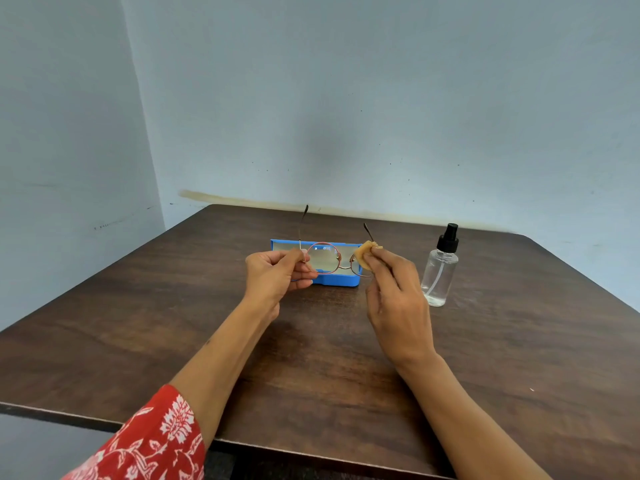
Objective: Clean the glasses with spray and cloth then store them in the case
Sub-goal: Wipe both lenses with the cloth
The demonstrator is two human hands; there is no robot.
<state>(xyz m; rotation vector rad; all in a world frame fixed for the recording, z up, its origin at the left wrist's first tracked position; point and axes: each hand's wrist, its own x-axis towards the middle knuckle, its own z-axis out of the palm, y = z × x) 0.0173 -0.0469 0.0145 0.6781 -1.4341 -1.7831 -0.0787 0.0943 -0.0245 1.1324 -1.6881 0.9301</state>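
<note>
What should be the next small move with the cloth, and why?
Probably rub the cloth round the lens it covers: the right hand pinches it there, the left hand holds the glasses by the other rim, above the blue case.

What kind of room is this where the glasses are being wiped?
Probably a plain room at home or in an office, though I can't be sure. A dark wooden table sits in the corner of bare pale blue walls, holding only a blue case and a spray bottle.
</note>
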